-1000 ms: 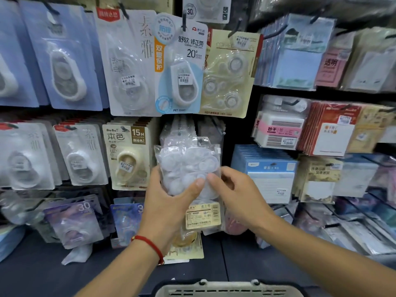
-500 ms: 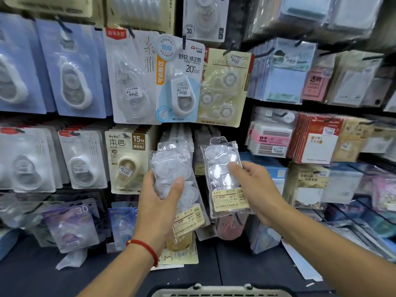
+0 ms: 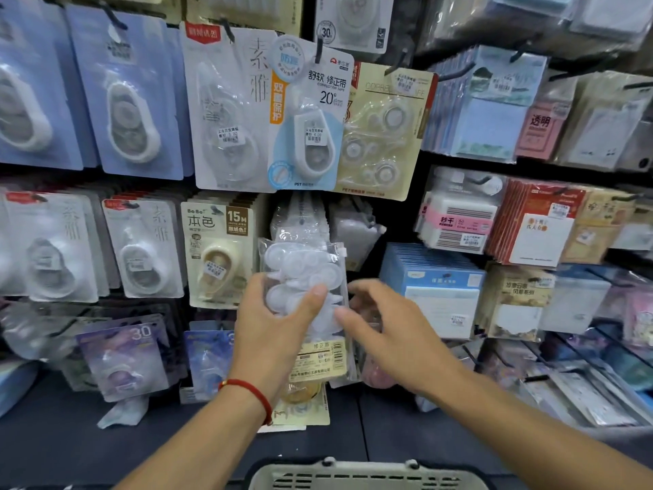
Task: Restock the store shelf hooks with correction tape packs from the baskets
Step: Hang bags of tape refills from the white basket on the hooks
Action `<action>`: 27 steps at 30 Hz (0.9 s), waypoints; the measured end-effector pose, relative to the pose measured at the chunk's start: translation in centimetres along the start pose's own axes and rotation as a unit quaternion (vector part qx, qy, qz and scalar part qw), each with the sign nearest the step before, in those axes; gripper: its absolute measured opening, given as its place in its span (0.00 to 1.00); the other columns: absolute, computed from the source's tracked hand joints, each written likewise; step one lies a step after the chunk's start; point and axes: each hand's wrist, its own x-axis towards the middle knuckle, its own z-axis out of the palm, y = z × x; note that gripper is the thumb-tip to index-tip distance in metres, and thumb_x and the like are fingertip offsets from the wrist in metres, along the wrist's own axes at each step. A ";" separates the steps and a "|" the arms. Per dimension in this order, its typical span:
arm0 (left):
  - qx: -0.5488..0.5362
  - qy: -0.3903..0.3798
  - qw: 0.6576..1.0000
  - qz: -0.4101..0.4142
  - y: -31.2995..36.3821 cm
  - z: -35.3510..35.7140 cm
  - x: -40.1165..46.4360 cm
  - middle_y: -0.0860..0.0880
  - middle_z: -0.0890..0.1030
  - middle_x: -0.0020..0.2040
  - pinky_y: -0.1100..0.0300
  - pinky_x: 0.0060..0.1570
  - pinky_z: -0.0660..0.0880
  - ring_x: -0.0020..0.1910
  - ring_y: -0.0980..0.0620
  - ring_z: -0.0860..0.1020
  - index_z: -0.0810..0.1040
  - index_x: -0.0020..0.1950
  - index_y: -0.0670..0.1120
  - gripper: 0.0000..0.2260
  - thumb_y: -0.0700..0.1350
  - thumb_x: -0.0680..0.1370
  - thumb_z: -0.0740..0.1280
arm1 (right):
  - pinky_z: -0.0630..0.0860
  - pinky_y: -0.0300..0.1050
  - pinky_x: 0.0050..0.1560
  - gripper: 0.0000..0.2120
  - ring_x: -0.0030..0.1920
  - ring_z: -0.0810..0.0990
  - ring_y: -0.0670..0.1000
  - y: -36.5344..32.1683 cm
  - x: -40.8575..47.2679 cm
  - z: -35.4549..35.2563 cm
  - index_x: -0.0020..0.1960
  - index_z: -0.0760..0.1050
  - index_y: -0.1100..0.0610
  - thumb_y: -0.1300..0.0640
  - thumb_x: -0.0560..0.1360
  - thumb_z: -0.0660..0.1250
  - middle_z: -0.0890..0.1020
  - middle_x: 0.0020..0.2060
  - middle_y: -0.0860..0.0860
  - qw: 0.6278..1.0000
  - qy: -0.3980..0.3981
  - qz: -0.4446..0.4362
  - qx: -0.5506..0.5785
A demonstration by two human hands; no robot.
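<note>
While raised before the middle row of shelf hooks, grips with the left hand point(image 3: 272, 334) a stack of clear correction tape packs point(image 3: 304, 274): thumb laid across the front, fingers curled round behind, yellow label end pointing down. Wears a red string bracelet point(image 3: 247, 392) on that wrist. Holds the right hand point(image 3: 392, 330) just beside the stack's right edge, fingers loosely spread and slightly bent, nothing in it. Too blurred to tell whether its fingertips touch the plastic.

Sets the stack in front of and just below a row of hanging clear packs point(image 3: 300, 215) of the same kind, between a beige 15M tape card point(image 3: 219, 252) on the left and blue notepads point(image 3: 434, 281) on the right. Overhead, on the upper row, a blue-and-white 20 m tape card point(image 3: 311, 122), overlapping a cream refill card point(image 3: 385, 129) at its right. At the bottom edge of the view, only the grey slotted rim of a basket point(image 3: 367, 477), lying below and between the two forearms.
</note>
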 end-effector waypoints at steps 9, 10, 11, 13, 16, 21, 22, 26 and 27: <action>-0.007 -0.006 1.000 -0.010 0.3 0.4 -0.3 0.57 0.85 0.50 0.48 0.56 0.82 0.51 0.55 0.85 0.77 0.55 0.58 0.10 0.47 0.78 0.74 | 0.81 0.68 0.52 0.16 0.49 0.85 0.65 0.7 0.0 0.4 0.52 0.75 0.56 0.43 0.81 0.65 0.85 0.47 0.61 0.959 0.073 0.104 0.252; 0.000 -0.004 1.000 -0.015 0.2 0.2 -0.3 0.58 0.85 0.50 0.45 0.58 0.81 0.51 0.54 0.84 0.76 0.54 0.61 0.12 0.45 0.79 0.73 | 0.80 0.70 0.53 0.18 0.51 0.82 0.69 0.9 0.1 0.2 0.55 0.73 0.61 0.44 0.82 0.64 0.82 0.50 0.66 0.954 0.084 0.117 0.264; 0.006 -0.002 1.000 -0.018 0.2 0.1 -0.2 0.58 0.85 0.50 0.43 0.59 0.81 0.52 0.54 0.84 0.76 0.54 0.62 0.13 0.44 0.78 0.73 | 0.78 0.72 0.55 0.21 0.53 0.80 0.72 1.1 0.1 -0.2 0.57 0.71 0.64 0.44 0.83 0.64 0.79 0.54 0.70 0.948 0.094 0.128 0.274; 0.012 0.003 1.000 -0.023 0.3 -0.2 -0.1 0.59 0.85 0.50 0.42 0.59 0.80 0.52 0.54 0.83 0.76 0.52 0.64 0.15 0.42 0.79 0.72 | 0.75 0.75 0.57 0.27 0.54 0.77 0.74 1.0 0.0 -0.8 0.58 0.69 0.68 0.42 0.81 0.64 0.76 0.56 0.73 0.939 0.105 0.140 0.297; 0.004 0.004 1.000 -0.027 0.5 -0.2 -0.2 0.57 0.85 0.52 0.41 0.59 0.80 0.53 0.53 0.83 0.76 0.52 0.64 0.16 0.41 0.79 0.71 | 0.75 0.77 0.55 0.34 0.51 0.78 0.75 0.6 -0.1 -1.1 0.56 0.72 0.65 0.33 0.73 0.65 0.77 0.53 0.73 0.937 0.102 0.151 0.298; 0.001 0.003 1.000 -0.025 0.8 -0.1 -0.3 0.53 0.84 0.54 0.39 0.59 0.80 0.55 0.49 0.83 0.76 0.55 0.61 0.15 0.40 0.79 0.68 | 0.78 0.76 0.55 0.23 0.53 0.82 0.73 0.5 -0.1 -1.3 0.53 0.81 0.50 0.32 0.72 0.67 0.85 0.48 0.66 0.932 0.111 0.146 0.312; 0.001 0.003 1.000 -0.023 0.8 -0.1 -0.3 0.53 0.84 0.54 0.39 0.60 0.80 0.55 0.49 0.83 0.76 0.55 0.60 0.14 0.40 0.80 0.68 | 0.77 0.76 0.56 0.21 0.54 0.81 0.74 0.5 0.0 -1.4 0.53 0.82 0.48 0.32 0.72 0.68 0.84 0.50 0.67 0.930 0.116 0.147 0.318; 0.001 0.004 1.000 -0.025 1.1 -0.1 -0.4 0.54 0.84 0.53 0.39 0.59 0.80 0.54 0.49 0.83 0.77 0.54 0.60 0.12 0.42 0.79 0.67 | 0.83 0.65 0.57 0.09 0.53 0.86 0.59 1.5 0.2 -1.5 0.56 0.80 0.43 0.41 0.80 0.67 0.86 0.55 0.56 0.955 0.099 0.136 0.242; 0.001 -0.001 1.000 -0.029 1.2 -0.1 -0.4 0.52 0.84 0.53 0.37 0.58 0.80 0.54 0.47 0.83 0.76 0.54 0.59 0.10 0.44 0.78 0.67 | 0.82 0.54 0.60 0.11 0.57 0.84 0.48 1.6 0.0 -1.5 0.63 0.75 0.41 0.45 0.81 0.67 0.83 0.62 0.47 0.972 0.101 0.117 0.176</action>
